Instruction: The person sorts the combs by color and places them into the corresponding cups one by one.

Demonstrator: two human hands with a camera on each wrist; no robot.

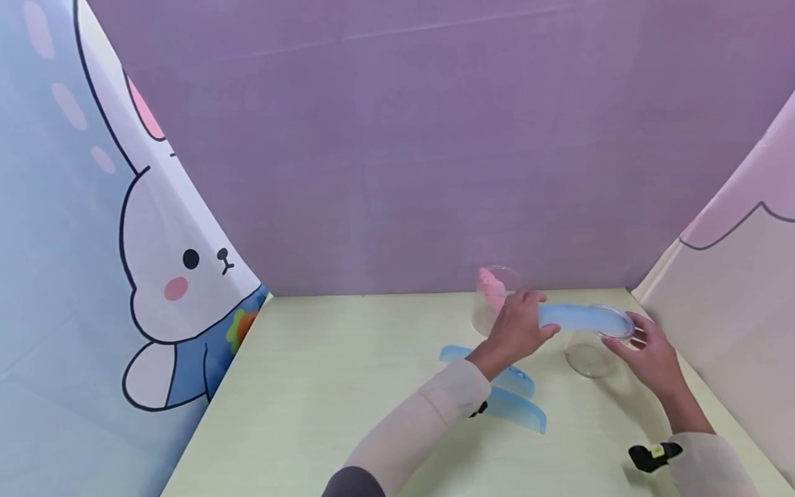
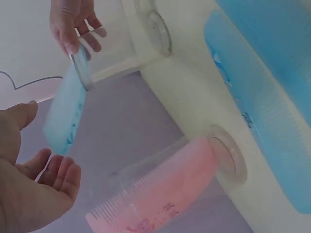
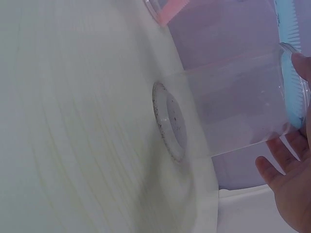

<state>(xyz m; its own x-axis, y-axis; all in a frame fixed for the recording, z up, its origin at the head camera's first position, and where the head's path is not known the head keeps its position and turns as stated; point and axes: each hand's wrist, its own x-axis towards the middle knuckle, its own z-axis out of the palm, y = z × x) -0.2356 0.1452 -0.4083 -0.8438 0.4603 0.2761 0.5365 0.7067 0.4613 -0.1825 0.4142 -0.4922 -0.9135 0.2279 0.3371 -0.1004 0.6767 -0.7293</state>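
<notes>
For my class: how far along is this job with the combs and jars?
Apparently done: the pink comb sits in the far jar. In hand: the right hand grips the nearer jar, a blue comb at its mouth, the left hand beside it. Probably left: two more blue combs on the table.

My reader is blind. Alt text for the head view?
A person's right hand grips a clear container's rim, a blue comb at its mouth; the left hand is at the comb's other end. A second container holds a pink comb; two more blue combs lie on the table.
</notes>
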